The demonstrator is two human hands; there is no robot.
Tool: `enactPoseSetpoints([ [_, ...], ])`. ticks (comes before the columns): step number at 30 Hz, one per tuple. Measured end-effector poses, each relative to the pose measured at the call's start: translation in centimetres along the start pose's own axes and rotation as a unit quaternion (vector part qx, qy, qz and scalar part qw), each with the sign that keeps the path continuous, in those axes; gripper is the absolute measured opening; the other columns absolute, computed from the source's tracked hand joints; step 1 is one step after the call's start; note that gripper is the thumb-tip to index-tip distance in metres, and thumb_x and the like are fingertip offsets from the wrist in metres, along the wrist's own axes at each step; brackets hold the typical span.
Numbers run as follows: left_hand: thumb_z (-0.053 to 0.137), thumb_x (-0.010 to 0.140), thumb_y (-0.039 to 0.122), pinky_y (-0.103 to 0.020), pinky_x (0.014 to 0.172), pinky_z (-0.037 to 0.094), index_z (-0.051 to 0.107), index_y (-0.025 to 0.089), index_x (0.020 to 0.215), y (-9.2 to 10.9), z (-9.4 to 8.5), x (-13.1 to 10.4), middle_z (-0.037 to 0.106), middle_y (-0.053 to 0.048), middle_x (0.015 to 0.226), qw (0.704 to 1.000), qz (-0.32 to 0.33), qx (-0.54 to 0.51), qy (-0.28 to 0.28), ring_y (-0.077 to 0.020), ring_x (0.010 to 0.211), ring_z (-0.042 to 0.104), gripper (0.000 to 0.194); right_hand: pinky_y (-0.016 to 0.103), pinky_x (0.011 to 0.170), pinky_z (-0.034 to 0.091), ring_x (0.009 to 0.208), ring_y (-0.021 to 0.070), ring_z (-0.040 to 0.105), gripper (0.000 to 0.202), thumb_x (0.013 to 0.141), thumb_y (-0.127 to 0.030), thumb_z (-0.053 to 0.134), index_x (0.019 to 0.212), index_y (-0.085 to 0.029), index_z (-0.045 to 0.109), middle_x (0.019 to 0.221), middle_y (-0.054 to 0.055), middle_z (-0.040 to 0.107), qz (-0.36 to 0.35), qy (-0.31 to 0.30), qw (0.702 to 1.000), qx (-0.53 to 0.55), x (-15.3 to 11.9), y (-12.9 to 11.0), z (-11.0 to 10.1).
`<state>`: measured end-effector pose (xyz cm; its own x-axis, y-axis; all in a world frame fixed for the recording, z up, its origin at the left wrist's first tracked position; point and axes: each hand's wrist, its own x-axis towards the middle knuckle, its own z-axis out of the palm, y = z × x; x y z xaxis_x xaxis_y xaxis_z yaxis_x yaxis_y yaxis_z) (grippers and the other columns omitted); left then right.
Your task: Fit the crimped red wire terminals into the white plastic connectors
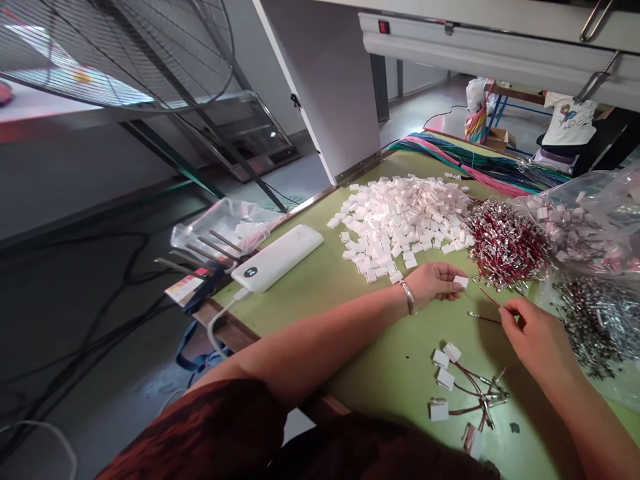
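My left hand (pixel 438 281), with a bracelet at the wrist, pinches a small white connector housing (pixel 461 282) in front of the white pile. To its right, my right hand (pixel 530 325) is closed on a thin dark red wire (pixel 489 296), whose end points toward the housing without touching it. A metal-tipped wire end (pixel 475 314) also reaches out leftward from the right fingers. Below the hands on the green table lie several white housings (pixel 445 379) with short brown wires and metal terminals attached.
A large pile of white housings (pixel 405 217) lies beyond my left hand, beside a heap of red wires (pixel 507 243). Plastic bags (pixel 600 293) hold parts at right. A white power bank (pixel 280 257) lies left. Long wire bundles (pixel 470 160) cross the back. A person (pixel 569 123) is farther off.
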<state>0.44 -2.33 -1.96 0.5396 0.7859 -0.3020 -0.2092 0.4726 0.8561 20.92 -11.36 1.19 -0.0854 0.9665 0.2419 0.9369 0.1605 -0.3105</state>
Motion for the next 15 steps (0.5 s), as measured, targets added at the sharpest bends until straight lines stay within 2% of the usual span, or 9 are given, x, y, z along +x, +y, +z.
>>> enactPoseSetpoints([
  [6,0.083,0.061,0.017,-0.018,0.051,0.044,0.067,0.010,0.089,-0.21,0.05,-0.05,0.067,0.000,0.065,0.999,0.018,0.001,-0.031,-0.0066,0.053,0.061,0.034,0.028,0.053,0.035,0.052,0.0168,0.054,0.020,0.085,-0.033,0.043,0.073,-0.023,0.055,0.061,0.002,0.063,-0.014,-0.013,1.000,0.013,-0.30,-0.75,0.13],
  [15,0.086,0.055,0.024,-0.018,0.052,0.043,0.067,0.010,0.088,0.21,-0.08,-0.30,0.067,-0.001,0.067,0.998,0.021,-0.024,-0.050,-0.0069,0.055,0.060,0.040,0.027,0.053,0.038,0.051,0.0164,0.054,0.017,0.083,-0.036,0.047,0.075,-0.024,0.056,0.061,0.001,0.064,0.028,-0.045,0.995,0.083,-0.25,-0.48,-0.28],
])
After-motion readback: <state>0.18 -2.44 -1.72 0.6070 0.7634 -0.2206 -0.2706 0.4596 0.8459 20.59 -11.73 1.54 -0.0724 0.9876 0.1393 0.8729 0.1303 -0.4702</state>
